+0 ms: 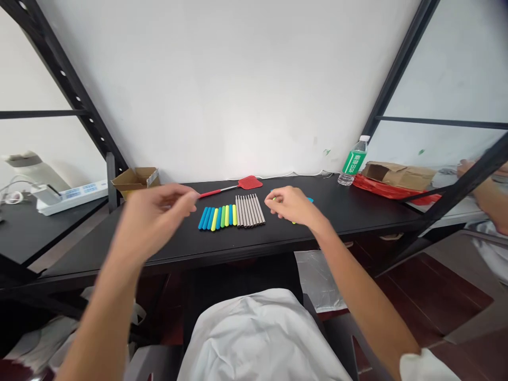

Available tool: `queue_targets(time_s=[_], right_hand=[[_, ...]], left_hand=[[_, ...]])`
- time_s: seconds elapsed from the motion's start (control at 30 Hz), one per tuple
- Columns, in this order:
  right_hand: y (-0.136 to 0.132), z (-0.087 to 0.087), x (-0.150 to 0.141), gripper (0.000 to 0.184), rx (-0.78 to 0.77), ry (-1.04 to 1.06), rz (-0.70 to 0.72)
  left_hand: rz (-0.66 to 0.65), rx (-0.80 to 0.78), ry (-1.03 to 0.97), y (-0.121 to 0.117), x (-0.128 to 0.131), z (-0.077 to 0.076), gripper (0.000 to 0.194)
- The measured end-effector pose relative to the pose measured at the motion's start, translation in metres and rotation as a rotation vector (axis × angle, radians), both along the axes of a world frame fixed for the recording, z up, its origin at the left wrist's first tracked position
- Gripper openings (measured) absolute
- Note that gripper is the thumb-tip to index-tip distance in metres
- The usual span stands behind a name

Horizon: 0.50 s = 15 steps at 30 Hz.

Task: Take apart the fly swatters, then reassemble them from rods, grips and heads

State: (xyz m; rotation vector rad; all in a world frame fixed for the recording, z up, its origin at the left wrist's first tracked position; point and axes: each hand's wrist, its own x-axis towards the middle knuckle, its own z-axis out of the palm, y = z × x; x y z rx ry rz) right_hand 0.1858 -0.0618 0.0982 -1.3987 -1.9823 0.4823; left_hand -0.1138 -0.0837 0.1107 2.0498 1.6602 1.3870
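Observation:
My left hand [162, 214] hovers over the left part of the black table, slightly blurred. Its thumb points right with a gap to the curled fingers, and no object shows in it. To its right lie several rounded sticks [217, 217] in blue, yellow and green, side by side. Against them rests a row of slim grey tubes [250, 210] with dark open ends. My right hand [291, 203] is just right of the tubes, its thumb and fingers bent together in a pinch; I cannot make out anything between them. Blue and yellow-green pieces [310, 200] peek out around this hand, mostly hidden.
A red fly swatter [250, 182] lies behind the rows. At the back left stands an open cardboard box [137, 180]. A water bottle [353, 161] and a brown box [397, 175] on red plastic are at right. Black shelf posts [400, 63] flank the table [222, 241].

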Motion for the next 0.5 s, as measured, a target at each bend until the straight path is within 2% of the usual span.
queue_targets(time_s=[0.1, 0.17, 0.23, 0.3, 0.5], right_hand=[[0.068, -0.030, -0.012, 0.016, -0.093, -0.272, -0.199], [0.091, -0.042, -0.020, 0.016, -0.147, -0.437, -0.262], [0.100, -0.048, -0.025, 0.014, -0.158, -0.473, -0.275], [0.102, -0.049, -0.027, 0.013, -0.164, -0.476, -0.272], [0.105, -0.050, -0.027, 0.010, -0.223, -0.479, -0.266]], left_hand=[[0.096, -0.248, 0.262, 0.041, 0.001, -0.034, 0.026], [0.194, -0.382, 0.384, 0.066, -0.005, -0.060, 0.026], [0.250, -0.439, 0.407, 0.080, -0.012, -0.077, 0.029], [0.253, -0.466, 0.402, 0.083, -0.018, -0.083, 0.032], [0.198, -0.495, 0.427, 0.078, -0.021, -0.078, 0.032]])
